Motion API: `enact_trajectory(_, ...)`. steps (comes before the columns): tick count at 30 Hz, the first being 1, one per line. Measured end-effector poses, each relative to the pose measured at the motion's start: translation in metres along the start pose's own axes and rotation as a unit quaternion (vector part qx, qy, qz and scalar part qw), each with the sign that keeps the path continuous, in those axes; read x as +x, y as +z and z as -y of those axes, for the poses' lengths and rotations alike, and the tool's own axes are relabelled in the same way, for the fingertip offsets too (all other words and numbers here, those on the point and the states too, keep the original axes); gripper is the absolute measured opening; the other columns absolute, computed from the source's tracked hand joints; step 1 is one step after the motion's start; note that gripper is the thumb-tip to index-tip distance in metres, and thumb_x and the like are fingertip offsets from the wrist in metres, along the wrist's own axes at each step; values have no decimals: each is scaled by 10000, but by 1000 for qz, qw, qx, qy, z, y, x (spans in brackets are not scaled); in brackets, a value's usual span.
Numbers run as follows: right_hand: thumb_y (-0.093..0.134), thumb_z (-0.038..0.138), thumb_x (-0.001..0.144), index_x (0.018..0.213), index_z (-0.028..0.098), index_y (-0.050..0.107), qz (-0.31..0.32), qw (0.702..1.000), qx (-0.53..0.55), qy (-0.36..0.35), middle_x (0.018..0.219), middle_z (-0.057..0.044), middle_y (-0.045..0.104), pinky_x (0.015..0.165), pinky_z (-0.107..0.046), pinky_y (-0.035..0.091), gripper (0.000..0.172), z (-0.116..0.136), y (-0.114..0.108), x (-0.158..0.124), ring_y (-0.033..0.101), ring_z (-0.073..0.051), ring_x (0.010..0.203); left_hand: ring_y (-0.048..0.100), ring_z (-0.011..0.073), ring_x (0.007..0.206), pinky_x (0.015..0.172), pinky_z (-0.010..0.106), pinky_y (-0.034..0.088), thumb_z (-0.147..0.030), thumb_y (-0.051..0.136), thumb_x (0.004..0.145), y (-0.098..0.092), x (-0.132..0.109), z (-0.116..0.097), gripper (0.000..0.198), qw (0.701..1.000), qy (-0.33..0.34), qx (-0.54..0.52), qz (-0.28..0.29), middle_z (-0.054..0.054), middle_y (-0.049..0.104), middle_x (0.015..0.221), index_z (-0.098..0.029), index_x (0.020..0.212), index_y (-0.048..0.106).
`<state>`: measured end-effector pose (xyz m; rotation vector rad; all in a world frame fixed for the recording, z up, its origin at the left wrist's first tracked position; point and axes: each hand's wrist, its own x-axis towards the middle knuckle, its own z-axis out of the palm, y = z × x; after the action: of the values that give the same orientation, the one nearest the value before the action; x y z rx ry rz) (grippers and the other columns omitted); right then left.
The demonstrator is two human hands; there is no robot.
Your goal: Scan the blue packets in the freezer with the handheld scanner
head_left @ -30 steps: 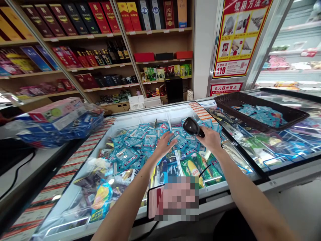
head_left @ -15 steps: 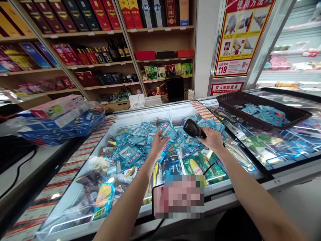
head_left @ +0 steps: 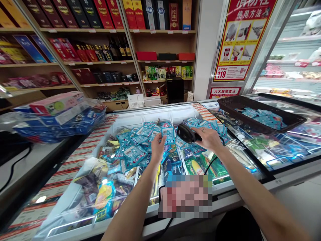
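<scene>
A: Nearest first?
B: Phone-like device (head_left: 185, 197) at the near edge, screen pixelated. Beyond it, green packs (head_left: 198, 166) inside the freezer (head_left: 180, 111).

A: Hands?
B: Left hand (head_left: 157, 149): fingers pinching one blue packet (head_left: 168, 134) by its left edge, raised over the heap. Right hand (head_left: 209, 140): fingers wrapped round the handle of a black scanner (head_left: 186, 134), its head just beside the packet.

A: What's changed?
B: A second ago the left fingers were spread over the heap, no packet evident in them. Half a second later they had one, lying at a slant. Now it stands straighter, pale printed panel facing the wearer, and the scanner has come in closer.

A: Meaning?
B: My reading: packet and scanner are now paired, where before they were apart. Whether a code registers, can't tell; no beam visible.

A: Farther off?
B: Loose blue packets (head_left: 135, 154) heaped around and behind the left hand. To the right, a dark tray (head_left: 230, 104) on the surface, more blue packets (head_left: 269, 117) inside. Last, shelves of boxed goods (head_left: 165, 31) along the wall.
</scene>
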<state>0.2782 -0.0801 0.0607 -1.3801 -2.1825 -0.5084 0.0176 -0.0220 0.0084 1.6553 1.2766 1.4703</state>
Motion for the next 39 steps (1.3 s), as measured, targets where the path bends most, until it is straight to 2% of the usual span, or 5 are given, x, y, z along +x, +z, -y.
enact_trajectory(6, 518, 263, 840, 1149, 222, 584, -13, 999, 24, -20, 976, -58, 671, 786, -274, 423, 319, 22, 13, -4, 602, -195, 928, 552, 144, 752, 673, 243, 425, -418, 515, 831, -3, -1, 2, 305, 1000, 3, 8, 1, 31, 635, 850, -170, 968, 628)
enact_trajectory(18, 533, 300, 832, 1189, 242, 578, 39, 998, 48, 20, 999, -52, 673, 790, -258, 424, 364, 12, 30, -14, 604, -186, 935, 539, 133, 678, 615, 248, 446, -442, 526, 835, 4, 0, 10, 391, 1000, 2, -6, -8, 29, 613, 796, -177, 1120, 573)
enact_trajectory(26, 562, 267, 810, 1129, 227, 598, -9, 999, 41, -12, 921, -32, 671, 743, -242, 417, 324, 12, 34, -17, 609, -167, 879, 470, 99, 561, 482, 242, 503, -466, 560, 809, 4, -3, 1, 472, 996, -43, -74, 21, 1, 546, 721, -185, 1188, 541)
enact_trajectory(33, 574, 259, 816, 1071, 204, 608, -75, 995, 40, -53, 870, -38, 672, 697, -251, 426, 263, 11, 36, -17, 616, -167, 817, 528, 102, 577, 498, 251, 531, -460, 550, 828, 1, -4, -6, 509, 997, -64, -41, 29, 28, 574, 800, -177, 1248, 502)
enact_trajectory(39, 569, 262, 821, 1081, 200, 594, -79, 994, 48, -60, 877, -34, 665, 711, -257, 431, 269, 11, 36, -17, 611, -167, 824, 532, 108, 582, 492, 255, 532, -425, 551, 838, 3, -4, -8, 516, 996, -78, -38, 17, 41, 579, 816, -157, 1273, 479)
